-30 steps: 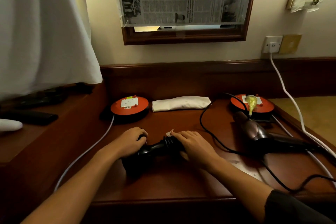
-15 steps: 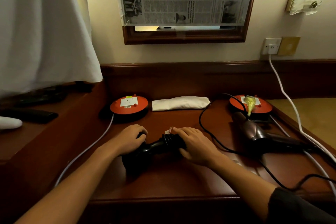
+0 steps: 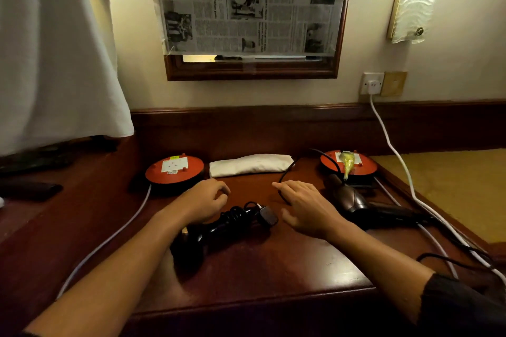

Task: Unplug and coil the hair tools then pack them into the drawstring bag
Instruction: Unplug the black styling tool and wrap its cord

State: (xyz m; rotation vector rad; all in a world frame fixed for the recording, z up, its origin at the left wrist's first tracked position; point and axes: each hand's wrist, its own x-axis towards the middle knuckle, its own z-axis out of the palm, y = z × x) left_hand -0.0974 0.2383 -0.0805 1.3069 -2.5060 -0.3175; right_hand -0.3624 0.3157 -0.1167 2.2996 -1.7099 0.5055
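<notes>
A black hair dryer [image 3: 219, 227] lies on the wooden table [image 3: 273, 268] with its cord wound round the handle and its plug [image 3: 268, 217] at the right end. My left hand [image 3: 204, 201] hovers just above its left part, fingers loosely curled, holding nothing. My right hand [image 3: 306, 206] is lifted to the right of the plug, fingers spread and empty. A brown hair dryer [image 3: 356, 201] lies further right, its black cord [image 3: 287, 172] running to the right orange reel [image 3: 349, 164]. A folded white drawstring bag [image 3: 250, 165] lies at the back.
A second orange cable reel [image 3: 175, 171] sits at the back left with a white lead [image 3: 109, 235] trailing off the table. Another white lead [image 3: 394, 150] hangs from the wall socket [image 3: 372, 83]. White cloth [image 3: 54, 49] hangs at left. A framed mirror covered by newspaper [image 3: 246, 3] hangs above.
Both hands have let go of the black hair dryer and lifted apart, the left to the left, the right to the right. The wound cord and plug now show.
</notes>
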